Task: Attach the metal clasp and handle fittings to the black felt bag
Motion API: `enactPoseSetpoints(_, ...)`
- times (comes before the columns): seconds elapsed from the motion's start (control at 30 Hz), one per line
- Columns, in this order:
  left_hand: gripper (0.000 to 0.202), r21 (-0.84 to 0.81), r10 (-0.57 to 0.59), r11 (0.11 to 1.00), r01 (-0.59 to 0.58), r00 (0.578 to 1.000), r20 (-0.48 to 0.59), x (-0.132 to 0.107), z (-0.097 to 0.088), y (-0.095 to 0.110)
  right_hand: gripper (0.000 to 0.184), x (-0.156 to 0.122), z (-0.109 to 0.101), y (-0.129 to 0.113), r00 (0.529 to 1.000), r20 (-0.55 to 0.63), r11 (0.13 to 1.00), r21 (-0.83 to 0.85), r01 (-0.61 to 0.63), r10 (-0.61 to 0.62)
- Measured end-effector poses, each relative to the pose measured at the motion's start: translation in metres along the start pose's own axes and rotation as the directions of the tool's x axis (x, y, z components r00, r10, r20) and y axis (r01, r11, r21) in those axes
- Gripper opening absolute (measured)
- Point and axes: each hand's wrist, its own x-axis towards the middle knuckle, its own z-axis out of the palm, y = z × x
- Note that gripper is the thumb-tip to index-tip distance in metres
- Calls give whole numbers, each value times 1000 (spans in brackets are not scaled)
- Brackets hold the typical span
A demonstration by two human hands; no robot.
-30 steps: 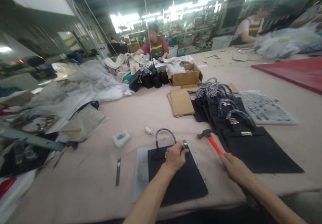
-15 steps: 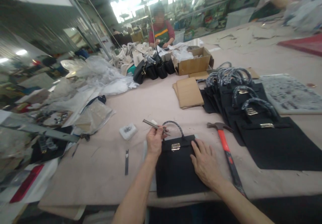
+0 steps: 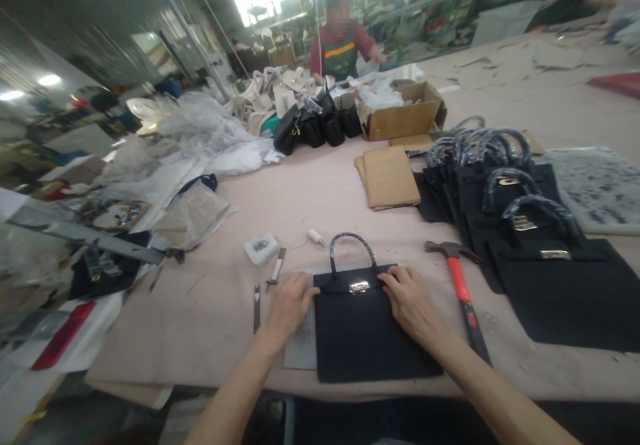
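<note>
A black handbag (image 3: 370,338) lies flat in front of me, its wrapped handle (image 3: 353,237) pointing away and a shiny metal clasp (image 3: 359,287) on its flap. My left hand (image 3: 290,305) has thumb and fingers closed at the bag's upper left corner. At the upper right end of the flap, my right hand (image 3: 413,302) pinches the edge. A slim metal tool (image 3: 277,268) with a crosspiece rests just beyond my left hand. Next to that hand lies a dark flat strip tool (image 3: 257,308). A grey board (image 3: 299,345) shows partly under the bag.
To the right lie a claw hammer (image 3: 460,282) and a stack of black handbags (image 3: 565,298). A small white bottle (image 3: 315,236), a white block (image 3: 261,250), brown cardboard sheets (image 3: 393,177) and a cardboard box (image 3: 405,115) sit farther back. A person (image 3: 345,45) works across the table.
My left hand has let go of the metal tool, which now lies on the table, and has moved to the bag's left corner. My right fingers have closed on the flap's edge.
</note>
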Motion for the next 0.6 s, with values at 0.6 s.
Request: enactPoseSetpoints(0.6, 38, -253, 674, 652, -715, 699, -239, 5, 15, -22, 34, 3, -28, 48, 909, 117, 877, 337, 342, -399)
